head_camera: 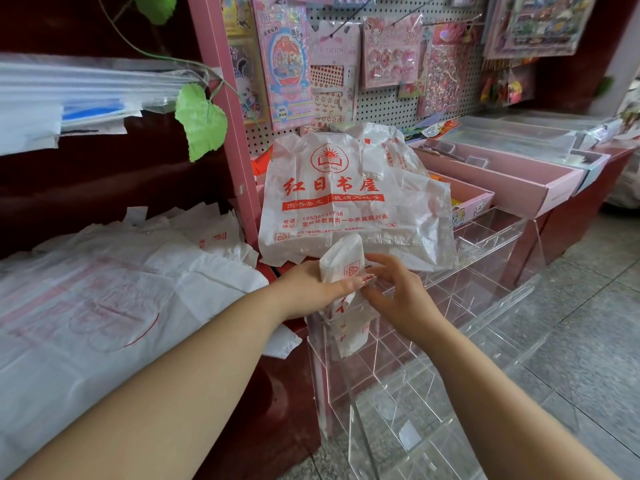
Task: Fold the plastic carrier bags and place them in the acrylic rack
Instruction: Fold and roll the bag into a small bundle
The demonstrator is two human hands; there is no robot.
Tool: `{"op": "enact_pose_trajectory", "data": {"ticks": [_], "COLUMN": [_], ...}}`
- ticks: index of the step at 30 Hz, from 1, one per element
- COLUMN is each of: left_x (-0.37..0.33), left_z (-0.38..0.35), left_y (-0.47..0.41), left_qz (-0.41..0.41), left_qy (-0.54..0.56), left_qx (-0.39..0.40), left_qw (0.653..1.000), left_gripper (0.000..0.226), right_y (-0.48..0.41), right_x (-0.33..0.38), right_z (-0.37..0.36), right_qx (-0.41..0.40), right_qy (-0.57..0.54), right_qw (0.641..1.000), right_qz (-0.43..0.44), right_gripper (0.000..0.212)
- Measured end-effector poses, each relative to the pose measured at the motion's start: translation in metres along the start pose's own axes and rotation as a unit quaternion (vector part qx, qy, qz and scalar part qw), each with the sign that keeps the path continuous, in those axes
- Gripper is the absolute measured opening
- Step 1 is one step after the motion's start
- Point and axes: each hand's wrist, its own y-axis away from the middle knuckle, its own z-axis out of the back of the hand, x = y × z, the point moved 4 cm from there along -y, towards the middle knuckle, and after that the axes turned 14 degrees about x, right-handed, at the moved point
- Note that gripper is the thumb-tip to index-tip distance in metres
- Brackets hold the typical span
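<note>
A folded white carrier bag (341, 261) with red print stands upright, its lower end down inside a front-left compartment of the clear acrylic rack (485, 306). My left hand (311, 289) holds the folded bag from the left, fingers lying across its middle. My right hand (394, 289) touches the bag from the right with its fingertips, fingers loosely bent. An unfolded white bag (332, 202) with large red characters lies spread over the back of the rack. More flat white bags (104, 299) are piled on the counter at left.
A pink post (228, 116) and a pegboard with hanging sticker packs (391, 53) stand behind. Pink trays (502, 178) sit to the right of the rack. A green leaf (201, 119) hangs at upper left. Grey tiled floor (571, 323) lies at right.
</note>
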Motion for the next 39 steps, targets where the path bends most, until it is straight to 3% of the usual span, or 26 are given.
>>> {"op": "enact_pose_trajectory", "data": {"ticks": [3,7,10,15,18,22,24,28,33,36,39], "left_x": [-0.005,-0.003,-0.006,-0.005,0.001,0.005,0.009,0.013,0.010,0.015,0.030], "left_z": [0.002,0.023,0.025,0.009,0.006,0.009,0.007,0.002,0.003,0.006,0.003], "left_y": [0.003,0.017,0.022,0.005,0.000,0.012,0.017,0.013,0.024,0.054,0.100], "left_qz": [-0.023,-0.091,-0.102,-0.013,-0.015,-0.092,-0.094,-0.069,-0.075,-0.101,-0.118], "left_qy": [-0.005,0.061,0.007,-0.159,-0.108,0.024,0.006,-0.071,-0.095,-0.087,-0.082], "left_qx": [-0.001,-0.171,-0.216,-0.136,-0.109,-0.145,-0.146,-0.158,-0.205,-0.249,-0.242], "left_qw": [1.000,0.979,0.971,0.978,0.988,0.985,0.985,0.983,0.971,0.959,0.960], "left_gripper": [0.046,0.043,0.031,0.026,0.030,0.035,0.037,0.031,0.039,0.028,0.017], "right_y": [-0.001,0.000,0.002,0.005,0.007,0.008,0.008,0.007,0.011,0.012,0.013], "right_x": [0.000,0.002,0.003,0.005,0.007,0.015,0.018,0.017,0.024,0.038,0.060], "right_z": [0.001,0.006,0.005,0.005,0.006,0.007,0.004,-0.003,0.000,0.001,-0.010], "right_qx": [0.000,-0.003,-0.018,-0.028,-0.033,-0.024,-0.014,-0.018,-0.048,-0.082,-0.082], "right_qy": [-0.021,-0.017,-0.044,-0.079,-0.080,-0.063,-0.021,0.068,0.076,0.071,0.090], "right_qw": [1.000,1.000,0.999,0.996,0.995,0.996,0.997,0.995,0.994,0.991,0.989], "right_qz": [-0.004,0.009,0.016,0.028,0.043,0.059,0.073,0.073,0.068,0.074,0.077], "right_gripper": [0.033,0.028,0.032,0.037,0.041,0.050,0.050,0.030,0.026,0.025,0.022]}}
